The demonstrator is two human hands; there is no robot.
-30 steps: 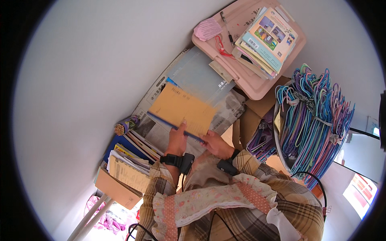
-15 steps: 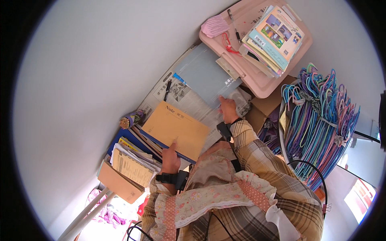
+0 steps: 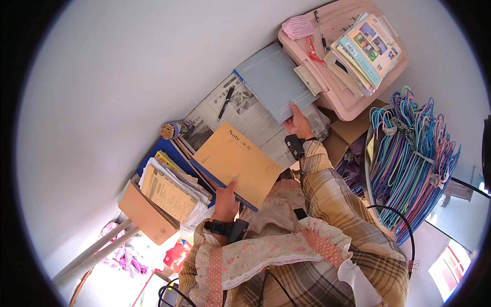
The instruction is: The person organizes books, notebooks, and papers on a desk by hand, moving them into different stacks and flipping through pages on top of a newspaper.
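My left hand [image 3: 225,202] grips the near left edge of a tan-covered notebook [image 3: 239,156], thumb on top and the other fingers hidden beneath. To its right, my right hand [image 3: 299,125] holds the near corner of a grey-blue notebook [image 3: 273,77], with the thumb over the cover. The far part of the grey-blue notebook reaches toward the wall, beside a pink storage bin. Newspaper [image 3: 258,123] covers the surface under both notebooks. A black pen [image 3: 226,103] lies on the newspaper between the notebooks and the wall.
Books are stacked [image 3: 365,51] on the pink bin's lid [image 3: 342,105]. Many coloured hangers [image 3: 409,163] stand bundled at right. At left are a pencil bundle [image 3: 175,130], papers and books [image 3: 171,189], and a brown folder [image 3: 148,215]. A cardboard box [image 3: 353,128] sits below the bin.
My right hand has gone from a fingertip on the grey-blue notebook to a grip on its corner, and that notebook has turned. The tan notebook stays in my left hand. The view has shifted.
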